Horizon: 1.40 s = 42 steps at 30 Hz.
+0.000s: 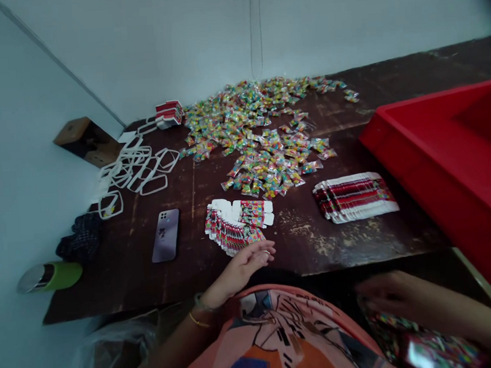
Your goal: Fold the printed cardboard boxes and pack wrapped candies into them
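My left hand [247, 262] rests at the table's front edge, its fingers stretched out and nothing visible in them. Just beyond its fingertips lies a fanned stack of flat printed cartons [232, 230], red and white with colourful pictures. My right hand [381, 292] is low on the right, below the table edge and smeared by motion, so its fingers cannot be made out. Beneath that arm are colourful shiny packets [441, 341], partly hidden. A second row of flat cartons [356, 197] lies on the table to the right.
Many small clear bags of coloured sweets [263, 143] spread across the table [185, 289]. White bands [143, 168], a red-and-white stack [169, 114], a wooden block [87, 142], a phone [165, 235], a dark cloth [81, 237] and a green bottle [62, 274] are left. A red bin [439, 193] stands right.
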Motion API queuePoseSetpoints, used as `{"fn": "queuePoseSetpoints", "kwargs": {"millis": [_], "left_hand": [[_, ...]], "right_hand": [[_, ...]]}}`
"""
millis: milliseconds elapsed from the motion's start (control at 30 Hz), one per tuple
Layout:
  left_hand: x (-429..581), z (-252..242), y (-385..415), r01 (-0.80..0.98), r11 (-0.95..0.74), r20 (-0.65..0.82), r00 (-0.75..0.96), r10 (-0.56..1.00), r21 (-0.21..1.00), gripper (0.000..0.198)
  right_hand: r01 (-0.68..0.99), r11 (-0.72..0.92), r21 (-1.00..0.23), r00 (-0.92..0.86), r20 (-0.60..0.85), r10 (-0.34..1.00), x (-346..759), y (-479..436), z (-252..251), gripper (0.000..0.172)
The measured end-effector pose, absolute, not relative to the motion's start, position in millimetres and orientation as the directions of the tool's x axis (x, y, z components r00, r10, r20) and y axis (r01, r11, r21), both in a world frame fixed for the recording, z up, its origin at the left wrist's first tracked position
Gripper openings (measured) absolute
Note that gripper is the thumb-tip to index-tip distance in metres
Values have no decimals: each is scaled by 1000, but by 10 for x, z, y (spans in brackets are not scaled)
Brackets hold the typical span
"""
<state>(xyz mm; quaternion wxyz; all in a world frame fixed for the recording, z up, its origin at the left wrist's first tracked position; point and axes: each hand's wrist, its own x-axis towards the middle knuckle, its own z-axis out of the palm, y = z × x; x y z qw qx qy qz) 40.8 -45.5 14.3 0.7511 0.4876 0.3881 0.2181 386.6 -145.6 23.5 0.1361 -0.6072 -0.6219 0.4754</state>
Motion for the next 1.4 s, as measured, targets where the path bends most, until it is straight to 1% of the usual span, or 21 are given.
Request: {"fn": "queuePoseSetpoints", "kwargs": {"millis": [33,67,133,167,233,300,333,433,500,600,667,733,800,867,967,1033,1133,1167,1233,1300,1400], "left_hand": [[388,113,-456,38,440,-378,581,721,897,38],[384,85,-464,28,444,-380,566,732,896,38],[399,45,-495,20,441,-377,556,741,897,37],[405,38,-515,26,441,-379,558,738,897,37],[390,50,-560,40,441,-386,559,734,896,37],[340,77,-597,43,442,-389,553,736,896,37],[310,88,-610,39,440,-387,550,740,897,37],[260,82,-614,-24,438,-375,475,796,899,40],[291,47,-584,-119,423,-363,340,868,898,46],[415,2,-511,-237,445,-404,204,892,864,48],[509,10,-473,-279,511,-453,249,856,813,43],[588,48,-466,-265,581,-484,352,801,770,36],[648,92,-490,-177,638,-502,477,722,750,26],[691,126,-529,-55,662,-523,567,637,747,13],[727,168,-564,63,658,-546,620,564,751,8],[732,207,-550,100,659,-538,674,506,746,10],[726,240,-502,151,608,-456,803,384,779,22],[727,226,-493,162,565,-435,812,390,809,26],[738,156,-503,160,468,-412,757,507,869,32],[754,57,-554,152,369,-375,645,666,917,35],[756,-47,-669,172,234,-289,495,820,957,33]], "right_hand": [[624,-91,-776,-333,-371,867,3688,-1281,210,24],[603,16,-797,-387,-275,880,3451,-1046,174,26],[544,204,-814,-438,-67,897,2902,-477,82,28],[561,252,-788,-413,-3,911,2643,-189,31,30],[686,227,-691,-310,5,951,2255,296,-63,44],[734,185,-654,-252,-9,968,2089,585,-136,54],[734,173,-657,-244,-18,970,2079,649,-161,52],[702,153,-696,-237,-26,971,2177,552,-176,25],[635,133,-761,-220,-14,975,2229,306,-129,25],[423,137,-895,-248,31,968,2219,-174,-9,27],[411,214,-886,-246,118,962,2218,-442,76,21],[550,307,-777,-203,232,951,2271,-599,150,22],[625,370,-688,-214,305,928,2369,-653,210,28],[578,398,-713,-283,282,917,2473,-646,256,25],[472,335,-816,-378,156,912,2585,-592,315,12],[428,299,-853,-468,73,881,2639,-544,360,15],[286,268,-920,-656,15,754,2717,-474,432,20],[236,232,-943,-689,6,724,2740,-461,449,22],[174,134,-976,-670,-18,742,2765,-472,458,23],[134,15,-991,-570,-65,819,2755,-539,423,21],[99,-94,-991,-439,-128,889,2691,-712,313,15]]}}
